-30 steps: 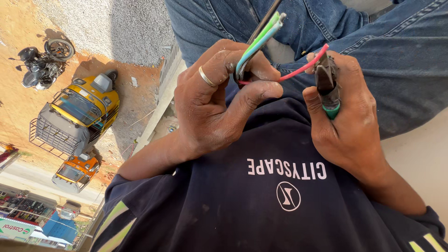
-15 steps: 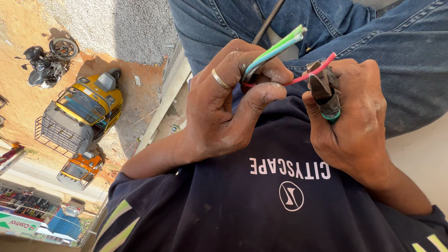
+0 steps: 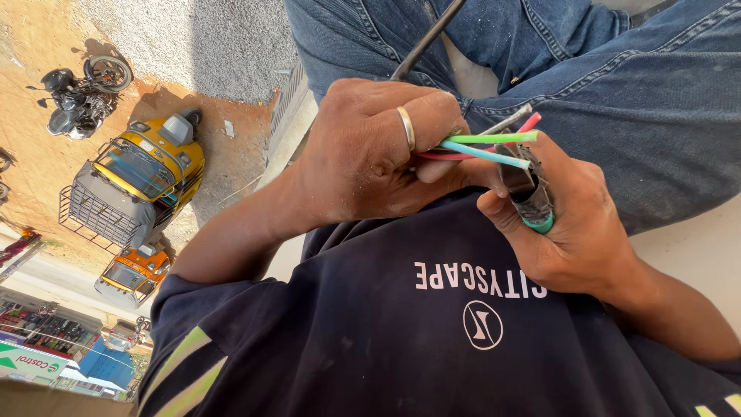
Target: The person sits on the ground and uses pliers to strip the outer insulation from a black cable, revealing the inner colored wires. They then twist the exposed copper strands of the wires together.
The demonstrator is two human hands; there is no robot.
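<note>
Gripping the wires (image 3: 486, 147) in a closed left hand (image 3: 370, 154), right hand (image 3: 571, 224) clasps the cutter (image 3: 532, 197), stripping apparently next.

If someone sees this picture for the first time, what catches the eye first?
At the centre, the left hand, wearing a ring, grips a cable whose green, blue and red wires fan out toward the right hand, which holds a green-handled tool. Far below on the left stands a yellow vehicle.
</note>
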